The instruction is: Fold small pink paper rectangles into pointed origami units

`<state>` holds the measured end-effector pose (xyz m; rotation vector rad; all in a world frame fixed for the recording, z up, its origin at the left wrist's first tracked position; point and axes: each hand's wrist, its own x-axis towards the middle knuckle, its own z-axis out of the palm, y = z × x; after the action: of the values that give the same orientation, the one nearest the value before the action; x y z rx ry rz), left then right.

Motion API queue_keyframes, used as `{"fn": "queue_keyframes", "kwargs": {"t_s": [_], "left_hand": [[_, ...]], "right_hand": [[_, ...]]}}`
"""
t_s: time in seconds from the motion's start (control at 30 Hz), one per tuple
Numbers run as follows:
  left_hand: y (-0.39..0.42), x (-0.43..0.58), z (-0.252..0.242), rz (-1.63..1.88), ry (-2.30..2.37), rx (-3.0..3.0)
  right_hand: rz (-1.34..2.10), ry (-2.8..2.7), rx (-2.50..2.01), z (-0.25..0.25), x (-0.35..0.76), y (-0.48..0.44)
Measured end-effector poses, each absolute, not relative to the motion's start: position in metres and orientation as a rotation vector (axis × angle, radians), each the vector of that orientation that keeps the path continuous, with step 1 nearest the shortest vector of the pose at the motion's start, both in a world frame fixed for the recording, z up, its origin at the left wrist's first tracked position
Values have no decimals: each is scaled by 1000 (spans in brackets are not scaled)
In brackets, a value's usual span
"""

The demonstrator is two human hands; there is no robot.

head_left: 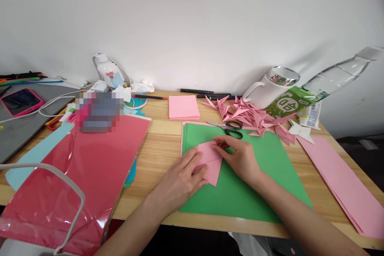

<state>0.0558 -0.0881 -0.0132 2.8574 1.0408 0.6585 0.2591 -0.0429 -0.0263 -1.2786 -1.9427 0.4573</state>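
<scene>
A pink paper piece (210, 160), folded to a point, lies on a green sheet (255, 184) on the wooden table. My left hand (180, 178) rests on its left side with fingers stretched flat, pressing it down. My right hand (237, 155) lies over its upper right edge, fingertips pinching a fold of the paper. Black-handled scissors (229, 127) lie just beyond my right hand on the green sheet.
A heap of folded pink pieces (249, 114) lies behind the scissors, a pink paper stack (183, 107) to its left. Pink strips (342, 180) lie at right. A red plastic-wrapped paper pack (75, 176) fills the left. A white mug (271, 86), a bottle (339, 76) and pens stand at the back.
</scene>
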Motion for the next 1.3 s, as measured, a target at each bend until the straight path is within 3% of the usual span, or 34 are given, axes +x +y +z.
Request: {"fn": "queue_keyframes", "kwargs": {"t_s": [0.2,0.47,0.8,1.3], "left_hand": [[-88,58,-16,638,1026,2844],[-85,55,-13,668,1091,2815],[-87,51,-5,578,1159,2673],[-89,51,-13,728,1068,2840]], "right_hand": [[433,-1984,-1222,-26,256,-45],[886,-2081,-966,-15,259,-41],[905,-2194,-859,-17,263,-40],[844,-2288,-822,-20,266,-38]]}}
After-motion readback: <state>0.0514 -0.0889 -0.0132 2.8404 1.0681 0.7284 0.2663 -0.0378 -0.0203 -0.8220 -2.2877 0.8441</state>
